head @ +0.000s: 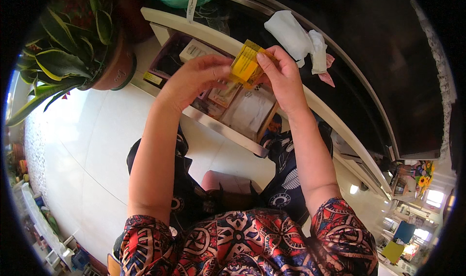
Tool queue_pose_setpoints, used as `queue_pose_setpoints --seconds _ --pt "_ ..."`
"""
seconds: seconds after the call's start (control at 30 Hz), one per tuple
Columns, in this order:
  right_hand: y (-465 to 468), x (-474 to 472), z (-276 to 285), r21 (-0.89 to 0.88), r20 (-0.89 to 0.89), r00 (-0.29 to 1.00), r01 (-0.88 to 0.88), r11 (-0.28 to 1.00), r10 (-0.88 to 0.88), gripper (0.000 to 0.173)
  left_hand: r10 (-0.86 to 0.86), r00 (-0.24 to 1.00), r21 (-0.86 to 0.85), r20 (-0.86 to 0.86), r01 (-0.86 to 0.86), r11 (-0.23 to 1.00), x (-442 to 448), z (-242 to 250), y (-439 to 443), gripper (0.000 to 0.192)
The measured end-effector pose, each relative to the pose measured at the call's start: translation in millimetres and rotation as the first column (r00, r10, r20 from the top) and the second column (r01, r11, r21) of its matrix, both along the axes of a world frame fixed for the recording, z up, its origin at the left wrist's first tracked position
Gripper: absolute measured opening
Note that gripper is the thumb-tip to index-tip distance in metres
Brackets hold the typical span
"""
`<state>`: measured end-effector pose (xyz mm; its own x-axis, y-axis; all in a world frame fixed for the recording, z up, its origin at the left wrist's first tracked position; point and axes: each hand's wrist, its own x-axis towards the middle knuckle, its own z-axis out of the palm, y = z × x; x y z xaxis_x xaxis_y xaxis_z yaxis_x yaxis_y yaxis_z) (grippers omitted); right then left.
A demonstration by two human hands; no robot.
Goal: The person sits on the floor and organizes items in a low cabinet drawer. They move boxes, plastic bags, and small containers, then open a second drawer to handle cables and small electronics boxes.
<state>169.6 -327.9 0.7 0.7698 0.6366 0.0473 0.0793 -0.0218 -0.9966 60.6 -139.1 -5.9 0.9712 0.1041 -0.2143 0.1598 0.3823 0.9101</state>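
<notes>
My right hand (287, 77) pinches a yellow printed packet (244, 63), thumb on its face, above an open drawer (218, 125). At the packet's left edge are the slightly blurred fingertips of my left hand (200, 76); whether they grip it I cannot tell. Below lie a white box (198, 50) in a dark purple tray (160, 63), a small printed box (222, 96) and a clear container (251, 110) with something white inside. My hands hide part of the drawer.
Left of the drawer stands a potted snake plant (113, 70). On the black top (349, 94) behind it lie a crumpled white plastic bag (289, 28) and a green basin (182, 1). The drawer front (204, 117) extends over my knees, above a pale tiled floor (91, 145).
</notes>
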Motion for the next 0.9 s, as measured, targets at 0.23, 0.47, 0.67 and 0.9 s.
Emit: queue_pose_setpoints --seconds 0.23,0.47,0.67,0.9 --pt "-6 -5 13 0.123 0.044 0.997 -0.063 0.99 0.058 0.012 0.165 0.982 0.124 0.092 -0.176 0.976 7 -4 -21 0.018" --pt "-19 5 33 0.141 0.827 0.548 0.01 0.99 -0.123 0.027 0.225 0.943 -0.281 0.246 -0.153 0.948 7 7 -38 0.035" --pt "-17 0 27 0.178 0.747 0.656 -0.049 0.983 -0.102 0.031 0.062 0.972 -0.357 0.225 0.023 0.934 6 4 -32 0.023" --pt "-15 5 15 0.259 0.172 0.985 -0.045 0.965 0.0 0.019 0.175 0.96 -0.311 0.218 -0.102 0.945 8 1 -31 0.01"
